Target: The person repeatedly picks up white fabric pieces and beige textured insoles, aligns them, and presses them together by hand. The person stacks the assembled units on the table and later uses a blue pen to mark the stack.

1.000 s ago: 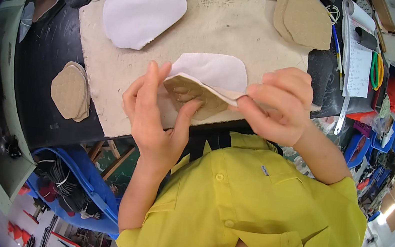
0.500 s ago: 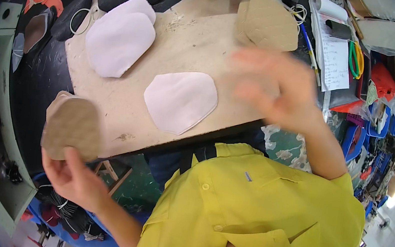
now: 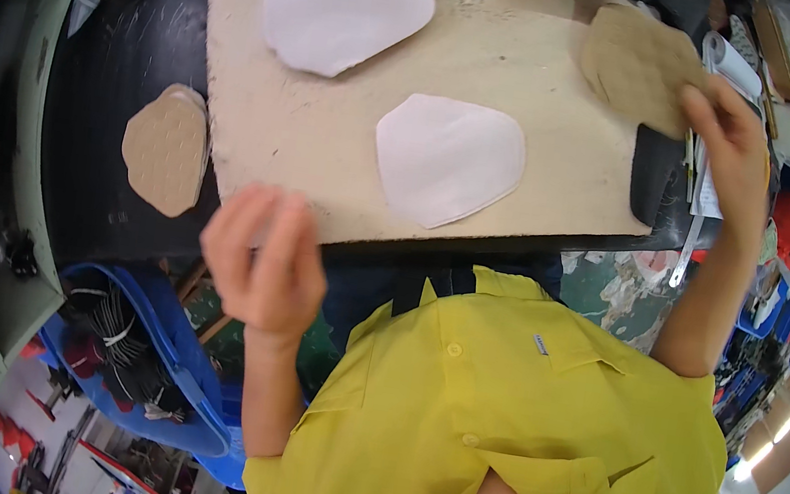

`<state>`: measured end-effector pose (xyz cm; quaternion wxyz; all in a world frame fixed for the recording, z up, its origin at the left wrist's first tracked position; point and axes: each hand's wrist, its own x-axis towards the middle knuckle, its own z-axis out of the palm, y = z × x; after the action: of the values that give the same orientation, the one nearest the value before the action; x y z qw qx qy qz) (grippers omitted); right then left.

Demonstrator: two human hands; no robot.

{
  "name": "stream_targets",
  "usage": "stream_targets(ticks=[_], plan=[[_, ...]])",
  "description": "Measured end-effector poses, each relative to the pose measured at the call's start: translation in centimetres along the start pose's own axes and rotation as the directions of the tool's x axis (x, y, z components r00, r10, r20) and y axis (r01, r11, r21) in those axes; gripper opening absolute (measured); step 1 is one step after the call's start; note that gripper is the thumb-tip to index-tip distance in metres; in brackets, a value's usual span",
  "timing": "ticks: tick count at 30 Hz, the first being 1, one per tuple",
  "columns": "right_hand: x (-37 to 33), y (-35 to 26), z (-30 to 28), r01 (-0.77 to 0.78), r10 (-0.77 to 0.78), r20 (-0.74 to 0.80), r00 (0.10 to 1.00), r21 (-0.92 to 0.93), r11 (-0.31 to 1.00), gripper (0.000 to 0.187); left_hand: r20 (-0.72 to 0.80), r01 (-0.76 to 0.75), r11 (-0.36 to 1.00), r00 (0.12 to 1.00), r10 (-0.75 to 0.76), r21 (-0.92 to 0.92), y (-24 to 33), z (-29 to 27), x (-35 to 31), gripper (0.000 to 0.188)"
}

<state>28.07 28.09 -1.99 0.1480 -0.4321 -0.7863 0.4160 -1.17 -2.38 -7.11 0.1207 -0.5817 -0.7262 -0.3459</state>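
Looks partway along, with a tan-topped pile (image 3: pixel 166 154) at left on the counter (image 3: pixel 77 172) and a white stack (image 3: pixel 348 8) and lone white sheet (image 3: pixel 447 161) remaining on the board (image 3: pixel 568 165); pinches a tan piece (image 3: pixel 633 63), just left of the right hand (image 3: pixel 733 143), by its edge; cannot tell the grip of the blurred left hand (image 3: pixel 266 264)

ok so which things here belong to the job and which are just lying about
Likely part of the job:
tan piece in the right hand
white piece on the beige board
white stack, upper left
tan stack beside the board

Apparently just lying about:
notepad
metal strip
blue tub of dark cords
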Motion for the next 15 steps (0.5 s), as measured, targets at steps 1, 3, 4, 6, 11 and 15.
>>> stream_targets(ticks=[1,3,4,6,11,15], plan=[[-0.9,-1.2,-0.9,-0.006,0.011,-0.047,0.999,0.118,0.993,0.021,-0.002,-0.008,0.997,1.0,0.008,-0.079,0.5,0.6,0.0,0.022],[-1.4,-2.3,-0.1,0.061,-0.045,-0.061,0.997,0.285,0.957,0.02,0.011,0.017,0.993,1.0,-0.016,-0.115,1.8,0.4,-0.9,0.024],[-1.8,-3.5,0.7,0.101,-0.085,-0.063,0.994,0.31,0.946,0.02,0.021,0.026,0.988,1.0,-0.023,-0.154,2.3,0.5,-1.0,0.024],[-1.9,-4.9,3.8,0.188,-0.197,-0.009,0.98,0.356,0.915,0.02,0.01,0.027,0.983,1.0,-0.026,-0.183,2.8,1.1,-1.4,0.025],[-0.5,-7.9,11.2,-0.04,-0.034,0.288,0.957,0.247,0.968,0.014,0.01,0.012,0.979,1.0,-0.01,-0.204,3.2,2.3,-2.1,0.023],[0.0,-7.3,12.8,-0.107,0.02,0.351,0.936,0.228,0.968,0.015,0.02,0.031,0.985,0.999,-0.028,-0.168,3.0,2.8,-2.4,0.02]])
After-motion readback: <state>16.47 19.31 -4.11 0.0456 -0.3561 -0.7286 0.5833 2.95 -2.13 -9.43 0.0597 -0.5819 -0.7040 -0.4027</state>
